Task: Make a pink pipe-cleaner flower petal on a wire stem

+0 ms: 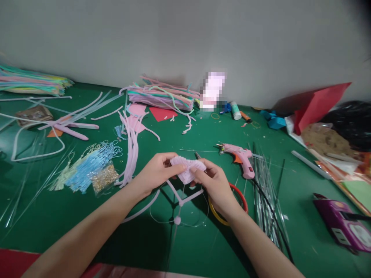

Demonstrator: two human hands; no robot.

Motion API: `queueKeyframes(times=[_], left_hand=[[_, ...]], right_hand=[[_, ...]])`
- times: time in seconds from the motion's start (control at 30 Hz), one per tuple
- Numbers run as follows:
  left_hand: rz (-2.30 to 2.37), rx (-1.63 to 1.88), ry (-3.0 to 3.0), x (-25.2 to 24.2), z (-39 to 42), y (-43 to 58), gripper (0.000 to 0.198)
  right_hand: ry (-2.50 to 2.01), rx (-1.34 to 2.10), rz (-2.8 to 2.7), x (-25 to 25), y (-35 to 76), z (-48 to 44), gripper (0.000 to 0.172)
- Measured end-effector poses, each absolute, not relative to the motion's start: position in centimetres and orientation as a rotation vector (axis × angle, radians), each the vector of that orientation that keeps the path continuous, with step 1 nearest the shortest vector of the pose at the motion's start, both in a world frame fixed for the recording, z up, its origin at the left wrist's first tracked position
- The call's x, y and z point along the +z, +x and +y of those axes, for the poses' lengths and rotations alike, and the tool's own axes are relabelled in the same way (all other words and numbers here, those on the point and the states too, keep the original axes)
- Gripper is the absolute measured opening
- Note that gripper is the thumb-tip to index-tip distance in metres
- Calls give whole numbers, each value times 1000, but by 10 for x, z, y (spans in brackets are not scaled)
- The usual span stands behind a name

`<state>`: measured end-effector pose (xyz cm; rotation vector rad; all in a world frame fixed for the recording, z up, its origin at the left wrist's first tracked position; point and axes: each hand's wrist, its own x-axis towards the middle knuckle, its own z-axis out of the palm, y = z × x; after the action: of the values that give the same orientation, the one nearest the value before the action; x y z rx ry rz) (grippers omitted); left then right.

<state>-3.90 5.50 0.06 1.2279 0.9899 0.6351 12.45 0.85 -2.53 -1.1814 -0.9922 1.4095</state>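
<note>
Both my hands hold a small pale pink pipe-cleaner piece [188, 166] above the green table [203, 239]. My left hand [156, 172] pinches its left end. My right hand [213, 185] grips its right side between thumb and fingers. Thin pink stems [185, 197] hang from the piece and join at a small knot below it. Under my right hand lie a red ring and a yellow ring [242, 200], partly hidden.
A pink glue gun [240, 156] lies to the right, beside a bundle of silver wires [265, 193]. Piles of pastel pipe cleaners [162, 96] sit at the back. Blue tassels and a bag of gold beads [102, 178] lie at left. A purple device [344, 226] rests at right.
</note>
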Motion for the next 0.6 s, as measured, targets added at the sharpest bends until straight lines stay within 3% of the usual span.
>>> queueKeyframes(times=[0.6], left_hand=[[996, 671, 1258, 2, 51, -31, 16]], right_hand=[[-1206, 1432, -873, -23, 124, 4, 6]])
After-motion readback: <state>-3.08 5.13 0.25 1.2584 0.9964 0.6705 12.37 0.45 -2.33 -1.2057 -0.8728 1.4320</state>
